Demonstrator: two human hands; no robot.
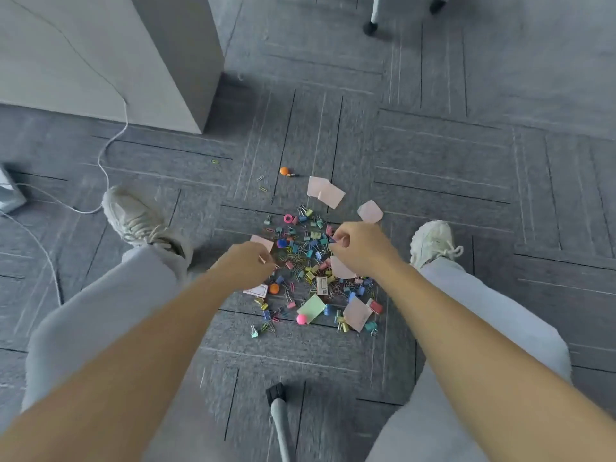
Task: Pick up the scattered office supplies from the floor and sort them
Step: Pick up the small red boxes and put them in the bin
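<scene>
A heap of coloured binder clips and paper clips (308, 258) lies on the grey carpet between my feet. Pink sticky notes (325, 191) lie at its far edge, a green note (311, 306) and a pink ball (301, 319) at its near edge. An orange ball (284, 170) sits apart, farther away. My left hand (245, 263) hovers over the heap's left side, fingers curled around what looks like small clips and a thin stick. My right hand (356, 246) is over the heap's right side, fingertips pinched on a small clip.
A white cabinet (160, 61) stands at the far left, with a white cable (108, 155) trailing across the carpet past my left shoe (133, 216). My right shoe (431, 241) is right of the heap. A chair leg with a caster (276, 395) is near me; another caster (370, 28) is far off.
</scene>
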